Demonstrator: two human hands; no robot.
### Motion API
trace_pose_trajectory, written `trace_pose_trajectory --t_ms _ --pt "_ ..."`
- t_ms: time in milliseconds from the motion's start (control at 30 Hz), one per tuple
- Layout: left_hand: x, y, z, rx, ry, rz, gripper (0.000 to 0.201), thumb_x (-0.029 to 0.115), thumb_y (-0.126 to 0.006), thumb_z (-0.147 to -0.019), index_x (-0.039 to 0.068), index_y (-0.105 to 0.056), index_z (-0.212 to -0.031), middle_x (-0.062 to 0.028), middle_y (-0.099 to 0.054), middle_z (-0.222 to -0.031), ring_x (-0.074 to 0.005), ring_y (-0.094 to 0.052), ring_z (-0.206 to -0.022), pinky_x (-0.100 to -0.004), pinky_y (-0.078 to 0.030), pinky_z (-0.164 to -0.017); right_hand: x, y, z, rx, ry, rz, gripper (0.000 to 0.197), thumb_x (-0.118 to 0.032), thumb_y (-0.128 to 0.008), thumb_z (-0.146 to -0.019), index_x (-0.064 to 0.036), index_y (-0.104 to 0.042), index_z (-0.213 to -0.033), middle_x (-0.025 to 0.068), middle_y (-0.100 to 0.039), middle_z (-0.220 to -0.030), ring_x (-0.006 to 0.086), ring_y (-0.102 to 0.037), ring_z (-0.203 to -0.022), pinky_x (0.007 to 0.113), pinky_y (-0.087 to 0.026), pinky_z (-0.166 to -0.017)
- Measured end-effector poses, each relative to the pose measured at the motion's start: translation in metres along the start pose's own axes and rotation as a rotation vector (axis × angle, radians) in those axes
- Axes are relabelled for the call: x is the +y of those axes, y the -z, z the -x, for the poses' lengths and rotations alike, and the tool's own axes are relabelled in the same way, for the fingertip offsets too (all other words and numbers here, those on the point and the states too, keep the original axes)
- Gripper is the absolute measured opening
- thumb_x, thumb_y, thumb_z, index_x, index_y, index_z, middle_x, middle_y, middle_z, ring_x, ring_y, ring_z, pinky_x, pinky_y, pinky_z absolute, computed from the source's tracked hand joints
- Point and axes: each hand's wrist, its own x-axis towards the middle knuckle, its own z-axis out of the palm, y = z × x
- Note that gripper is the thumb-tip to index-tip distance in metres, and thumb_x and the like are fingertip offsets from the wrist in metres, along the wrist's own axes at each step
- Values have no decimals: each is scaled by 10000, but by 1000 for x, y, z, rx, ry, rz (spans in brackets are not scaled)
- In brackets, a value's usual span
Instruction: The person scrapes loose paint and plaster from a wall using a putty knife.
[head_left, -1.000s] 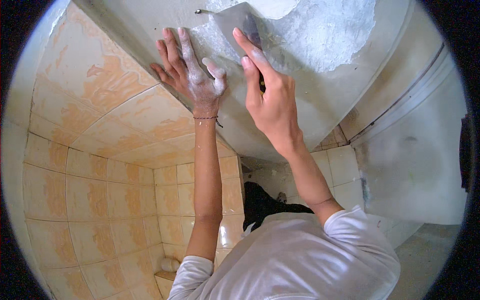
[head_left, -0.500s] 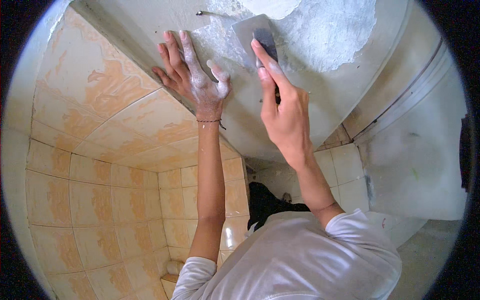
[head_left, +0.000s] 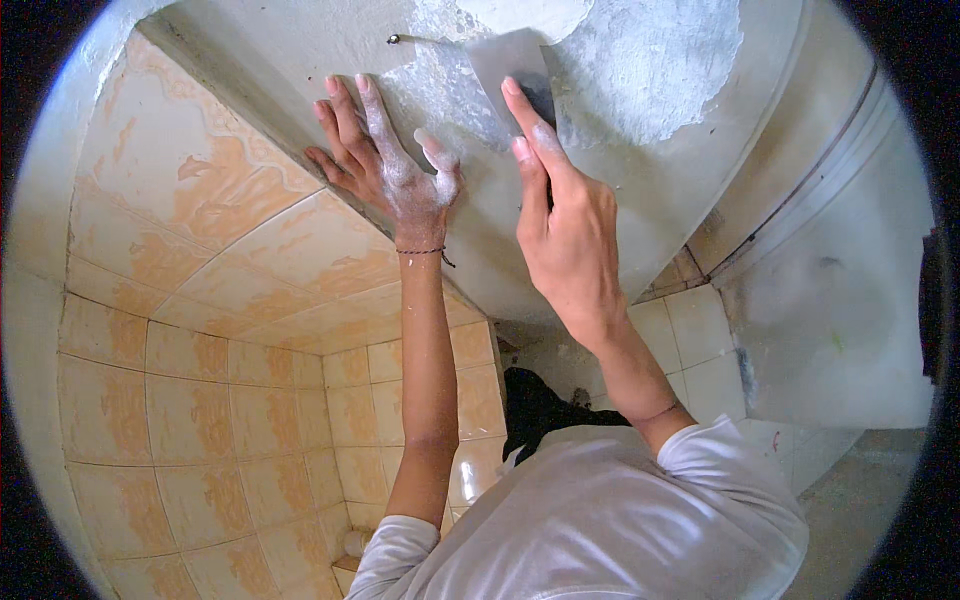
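My left hand (head_left: pixel 385 160) lies with its fingers spread against the grey wall (head_left: pixel 640 215), its thumb and index finger coated in white powder. A thin dark braided cord (head_left: pixel 425 250) circles that wrist. My right hand (head_left: pixel 565 215) grips a putty knife (head_left: pixel 512 75) by its dark handle, the index finger stretched along the blade's base. The knife's wide metal blade lies over a patch of bare, whitish wall (head_left: pixel 650 75), where the surface coat is off. A brighter white area (head_left: pixel 530 15) shows just beyond the blade.
A nail (head_left: pixel 394 39) sticks out of the wall beyond my left fingers. Orange-and-cream tiles (head_left: pixel 200 400) cover the ledge and wall on the left. At right stands a pale door-like panel (head_left: pixel 830 330), with white floor tiles (head_left: pixel 700 325) beside it.
The view has shifted slightly. The putty knife stays over the same patch, its blade a little more upright. My left hand keeps its place on the wall.
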Motion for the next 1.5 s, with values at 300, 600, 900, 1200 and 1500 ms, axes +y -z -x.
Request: trace_pose_trajectory --t_ms 300,600,900,1200,1500 --pt "-2 -1 0 25 -9 2 723 436 -408 -934 84 -428 -1565 -145 -369 -1637 -366 -282 -1533 -563 -45 -1249 -9 1 5 -48 -90 -5 425 -123 -496 -1082 -183 -535 -1501 265 -602 -893 233 -316 -547 342 -377 -514" --pt "-1 0 1 19 -7 -2 727 428 -416 -928 75 -431 -1562 -154 -370 -1635 -372 -285 -1531 -558 -46 -1245 -7 -2 3 -54 -86 -22 446 -107 -514 -1072 -190 -523 -1510 255 -592 -878 256 -314 -555 345 -386 -513" --pt "-2 1 -1 20 -16 -18 719 409 -435 -923 65 -441 -1554 -147 -368 -1637 -369 -279 -1532 -566 -55 -1244 -4 -7 0 -11 -23 -33 466 -71 -507 -1063 -188 -515 -1514 260 -586 -838 315 -323 -567 344 -384 -510" --pt "-1 1 0 8 -8 4 731 381 -445 -905 77 -416 -1569 -147 -345 -1649 -368 -254 -1544 -580 -56 -1243 -2 -2 2 -6 -8 -13 465 -72 -498 -1069 -167 -501 -1524 259 -576 -847 285 -313 -561 353 -369 -511" --pt "-1 3 0 -8 1 -3 731 377 -443 -906 80 -409 -1573 -144 -348 -1647 -366 -260 -1541 -581 -58 -1241 -5 -2 6 -37 -50 17 481 -66 -503 -1065 -177 -491 -1532 294 -557 -884 319 -389 -555 355 -406 -540"
